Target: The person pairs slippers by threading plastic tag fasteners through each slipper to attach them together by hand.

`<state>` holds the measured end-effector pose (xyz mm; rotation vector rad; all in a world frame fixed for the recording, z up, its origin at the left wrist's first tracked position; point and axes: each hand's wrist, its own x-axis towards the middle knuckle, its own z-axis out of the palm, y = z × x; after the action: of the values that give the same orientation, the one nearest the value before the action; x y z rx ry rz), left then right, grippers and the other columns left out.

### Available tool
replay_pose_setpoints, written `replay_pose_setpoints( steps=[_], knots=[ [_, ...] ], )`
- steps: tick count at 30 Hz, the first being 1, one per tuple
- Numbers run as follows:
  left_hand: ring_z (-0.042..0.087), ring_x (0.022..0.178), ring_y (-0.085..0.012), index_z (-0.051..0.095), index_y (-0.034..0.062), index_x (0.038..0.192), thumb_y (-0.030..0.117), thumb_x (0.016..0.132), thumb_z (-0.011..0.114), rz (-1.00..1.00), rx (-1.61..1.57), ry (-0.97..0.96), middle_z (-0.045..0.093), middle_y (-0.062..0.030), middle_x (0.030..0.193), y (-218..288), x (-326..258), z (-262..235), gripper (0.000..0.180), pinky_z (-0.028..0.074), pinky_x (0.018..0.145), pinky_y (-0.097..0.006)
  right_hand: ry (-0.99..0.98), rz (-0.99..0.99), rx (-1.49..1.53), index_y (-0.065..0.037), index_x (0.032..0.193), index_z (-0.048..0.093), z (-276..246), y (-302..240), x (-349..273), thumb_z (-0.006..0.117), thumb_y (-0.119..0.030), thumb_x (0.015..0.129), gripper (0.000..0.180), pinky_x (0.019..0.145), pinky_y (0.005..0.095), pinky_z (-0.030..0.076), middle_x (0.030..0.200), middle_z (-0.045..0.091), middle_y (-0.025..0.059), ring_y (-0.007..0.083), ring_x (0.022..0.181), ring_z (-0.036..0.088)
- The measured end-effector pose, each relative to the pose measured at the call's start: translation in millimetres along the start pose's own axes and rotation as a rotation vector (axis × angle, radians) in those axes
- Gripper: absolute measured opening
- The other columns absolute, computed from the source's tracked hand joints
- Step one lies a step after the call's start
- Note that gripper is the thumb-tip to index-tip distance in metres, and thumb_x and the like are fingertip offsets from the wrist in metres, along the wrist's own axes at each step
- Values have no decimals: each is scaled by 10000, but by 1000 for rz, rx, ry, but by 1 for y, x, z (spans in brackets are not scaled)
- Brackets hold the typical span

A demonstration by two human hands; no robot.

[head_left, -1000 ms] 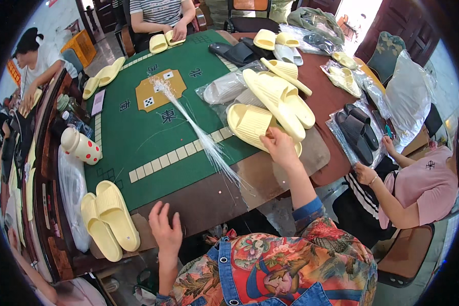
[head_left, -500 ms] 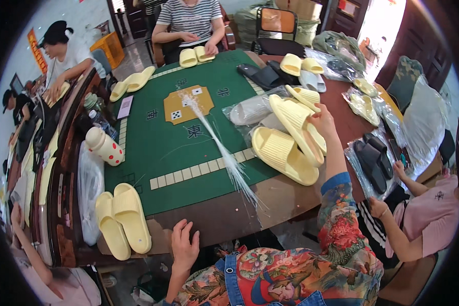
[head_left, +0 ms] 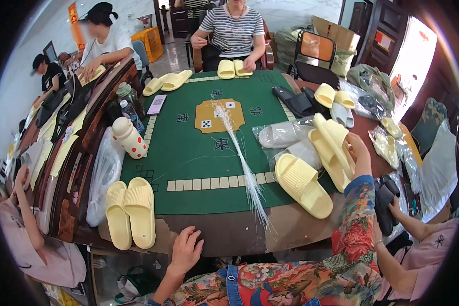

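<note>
My right hand (head_left: 358, 149) is closed on the side of a pale yellow slipper (head_left: 337, 136) at the table's right. Its fingertips are partly hidden behind the slipper. A second yellow slipper (head_left: 325, 159) lies partly under the held one. Just to the left, another yellow slipper (head_left: 304, 186) rests toe away from me on the table. My left hand (head_left: 187, 250) is at the table's near edge, holding nothing, its fingers loosely bent and apart. Close to it on the left stands a pair of yellow slippers (head_left: 131, 214). A bundle of thin white plastic ties (head_left: 242, 163) crosses the middle.
Grey slippers in clear bags (head_left: 283, 133) and black slippers (head_left: 297, 102) lie beyond my right hand. A white spotted bottle (head_left: 129, 137) and a phone (head_left: 157, 104) are at left. A person opposite touches yellow slippers (head_left: 226, 69). At right, a person handles black slippers (head_left: 385, 204).
The whole view has shifted, with the table appearing further right. The slippers at my right hand have separated, the held one swinging more upright. The person at right has gripped the black slippers.
</note>
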<state>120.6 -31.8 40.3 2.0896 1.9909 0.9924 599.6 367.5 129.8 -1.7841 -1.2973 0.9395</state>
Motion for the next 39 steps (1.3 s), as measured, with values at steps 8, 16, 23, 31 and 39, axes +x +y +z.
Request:
replay_pose_setpoints(
  steps=[8,16,23,31,39],
  knots=[
    [540,871,-293,577,28,945,79,703,650,79,-62,14,535,-118,1000,9,10,6,258,439,745,-357,515,-829,-599,-81,827,650,19,-46,-31,598,-92,700,138,709,363,463,852,611,118,310,824,562],
    [410,1141,-246,162,59,1352,223,791,623,-202,-1330,69,334,-139,1295,52,47,2,744,345,939,-370,52,-1162,-475,-93,926,495,147,-120,-273,552,-72,652,281,558,413,465,873,527,125,325,651,564],
    [401,1162,-240,205,67,1332,89,890,411,-411,-1459,532,317,-126,1325,20,39,-41,488,353,959,-351,-473,-858,-126,-51,967,481,272,-62,-363,599,-150,733,280,634,435,472,941,510,166,356,775,563],
    [410,1125,-213,308,-21,1286,121,886,480,-627,-1046,464,390,-147,1254,-85,18,9,458,335,950,-308,-516,-955,-142,-42,1096,485,297,-36,-364,601,-281,785,409,752,397,447,994,512,176,336,915,522],
    [259,1237,-386,348,3,1270,249,816,568,-105,0,302,275,-238,1321,-39,42,-23,561,233,1001,-456,-624,-565,314,-19,1032,566,223,-106,-341,385,-170,936,254,487,189,361,653,497,7,53,530,424]
  ],
)
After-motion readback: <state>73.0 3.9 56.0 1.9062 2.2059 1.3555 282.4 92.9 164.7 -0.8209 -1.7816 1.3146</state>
